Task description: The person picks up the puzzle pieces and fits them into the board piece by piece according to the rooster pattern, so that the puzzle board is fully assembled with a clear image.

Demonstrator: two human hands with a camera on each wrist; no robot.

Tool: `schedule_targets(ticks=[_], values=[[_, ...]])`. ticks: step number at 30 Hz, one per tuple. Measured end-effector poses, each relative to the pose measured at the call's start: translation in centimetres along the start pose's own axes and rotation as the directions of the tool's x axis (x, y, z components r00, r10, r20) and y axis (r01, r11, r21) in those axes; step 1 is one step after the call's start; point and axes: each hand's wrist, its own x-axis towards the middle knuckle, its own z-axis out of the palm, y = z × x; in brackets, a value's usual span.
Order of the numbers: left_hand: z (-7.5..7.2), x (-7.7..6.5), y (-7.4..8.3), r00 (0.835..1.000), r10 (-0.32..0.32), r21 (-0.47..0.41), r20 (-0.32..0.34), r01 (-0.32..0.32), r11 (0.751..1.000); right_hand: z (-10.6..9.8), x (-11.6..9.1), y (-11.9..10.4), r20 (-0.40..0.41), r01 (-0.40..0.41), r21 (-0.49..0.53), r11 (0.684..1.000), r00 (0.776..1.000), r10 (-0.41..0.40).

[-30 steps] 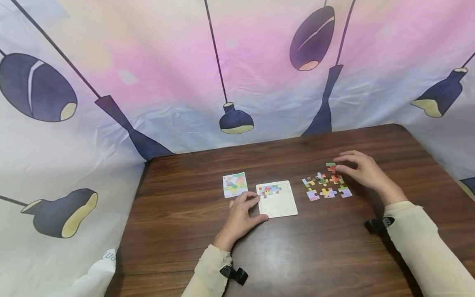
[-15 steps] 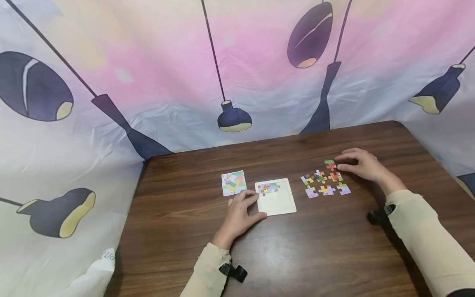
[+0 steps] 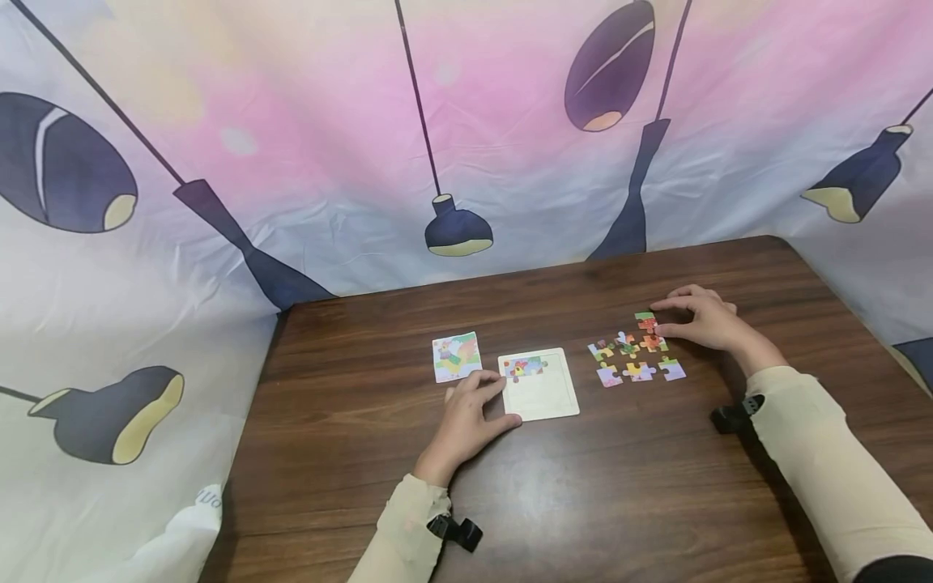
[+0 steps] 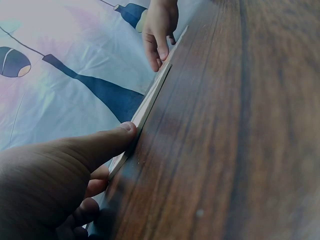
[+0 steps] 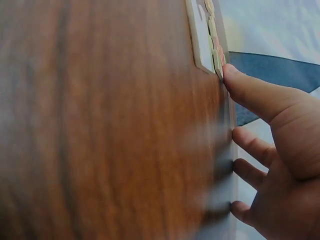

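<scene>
A white square puzzle board [image 3: 543, 397] lies on the table in the head view, with a few joined puzzle pieces [image 3: 526, 367] in its upper left corner. My left hand [image 3: 464, 417] holds the board at its lower left corner, thumb at the near edge and fingers along the left side. To the right lie several loose jigsaw pieces [image 3: 639, 372]. At the far end of that group is a red and green puzzle piece [image 3: 645, 321]. My right hand [image 3: 703, 320] is at its right side, thumb at the piece's edge and fingers spread, as the right wrist view [image 5: 295, 145] also shows.
A square picture card [image 3: 456, 356] with a colourful drawing lies left of the board. The dark wooden table [image 3: 554, 494] carries everything. Behind it hangs a fabric backdrop [image 3: 328, 162] printed with lamps. Black cameras are strapped to both wrists.
My right hand has moved slightly left, closer to the red and green puzzle piece. The left hand stays at the board. The head view has shifted a little.
</scene>
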Motion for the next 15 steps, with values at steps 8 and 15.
schedule_targets(ticks=[8, 15], values=[[0.00, -0.08, 0.07, 1.000, 0.005, 0.005, -0.003, -0.005, 1.000, 0.11, -0.30, -0.03, 0.010, -0.014, 0.051, 0.999, 1.000, 0.013], [0.02, -0.07, 0.07, 1.000, 0.012, 0.008, -0.014, -0.012, 1.000, 0.32, -0.01, -0.40, 0.007, -0.025, 0.037, 0.999, 1.000, 0.024]])
